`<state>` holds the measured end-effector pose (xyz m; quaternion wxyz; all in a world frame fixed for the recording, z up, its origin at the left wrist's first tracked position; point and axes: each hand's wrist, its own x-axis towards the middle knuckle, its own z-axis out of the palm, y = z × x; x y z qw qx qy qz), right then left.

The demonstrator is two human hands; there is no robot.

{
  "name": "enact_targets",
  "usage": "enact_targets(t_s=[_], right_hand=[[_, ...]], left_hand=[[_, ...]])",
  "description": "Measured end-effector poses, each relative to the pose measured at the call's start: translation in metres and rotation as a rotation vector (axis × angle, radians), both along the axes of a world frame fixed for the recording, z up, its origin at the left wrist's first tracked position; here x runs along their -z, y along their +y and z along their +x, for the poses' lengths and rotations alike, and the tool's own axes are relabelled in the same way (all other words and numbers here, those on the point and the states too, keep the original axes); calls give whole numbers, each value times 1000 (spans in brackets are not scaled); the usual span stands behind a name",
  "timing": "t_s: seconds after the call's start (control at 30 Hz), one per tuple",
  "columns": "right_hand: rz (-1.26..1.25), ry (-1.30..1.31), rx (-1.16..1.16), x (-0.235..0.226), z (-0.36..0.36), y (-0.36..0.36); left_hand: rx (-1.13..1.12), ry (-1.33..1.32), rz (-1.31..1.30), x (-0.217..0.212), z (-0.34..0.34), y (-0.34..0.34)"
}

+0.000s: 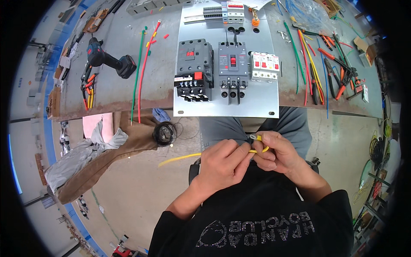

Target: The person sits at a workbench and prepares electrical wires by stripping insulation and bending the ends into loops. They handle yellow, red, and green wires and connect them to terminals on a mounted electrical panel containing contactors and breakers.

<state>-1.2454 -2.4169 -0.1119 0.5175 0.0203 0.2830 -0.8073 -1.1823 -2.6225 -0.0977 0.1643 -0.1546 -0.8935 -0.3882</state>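
Over my lap, both hands work on a yellow wire (182,157) with a metal ring lug and yellow sleeve (258,138) at its end. My left hand (223,163) is closed around the wire, whose free tail sticks out to the left. Close beside it, my right hand (276,152) grips the bent end just below the lug, thumb near the sleeve. Beyond my hands, a metal mounting plate (257,100) lies on the bench. It carries a contactor (195,55), a moulded case breaker (233,62) and small white breakers (264,66).
A cordless drill (105,59) and red and green wires (139,81) lie on the bench's left. Pliers (329,75), cutters and loose coloured wires cover its right side. Fabric and brown trousers (102,158) are at left, near a coil of black wire (164,133).
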Motion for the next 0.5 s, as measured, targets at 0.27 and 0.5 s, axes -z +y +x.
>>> enact_targets(t_s=[0.27, 0.5], right_hand=[[431, 605, -112, -1, -24, 3], [279, 663, -190, 7, -35, -23]], left_hand=[[141, -82, -20, 2, -5, -15], [159, -54, 34, 5, -7, -16]])
